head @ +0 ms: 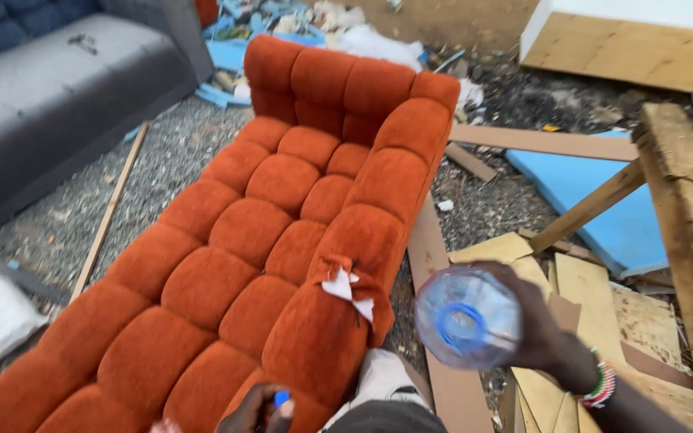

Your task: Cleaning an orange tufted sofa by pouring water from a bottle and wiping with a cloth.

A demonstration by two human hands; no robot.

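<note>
Held up close to the camera, a clear plastic bottle [468,317] with a blue neck ring points its mouth at the lens; the right hand [541,325] wraps round its body from the far side, fingers closed firmly on it, a beaded band at the wrist. Low at the frame's edge the left hand [260,409] pinches a small blue cap [281,398] between fingertips. By the look of it the bottle has been opened and is being raised, so the step in hand is the lift; any further move calls for keeping it level and the cap in reach. Its wall looks thin, ribbed and see-through; whether it holds liquid I cannot tell. Beside both hands lies an orange tufted sofa [282,224], its near arm torn with white lining [348,290] showing, on gravel among wood boards [555,143].
</note>
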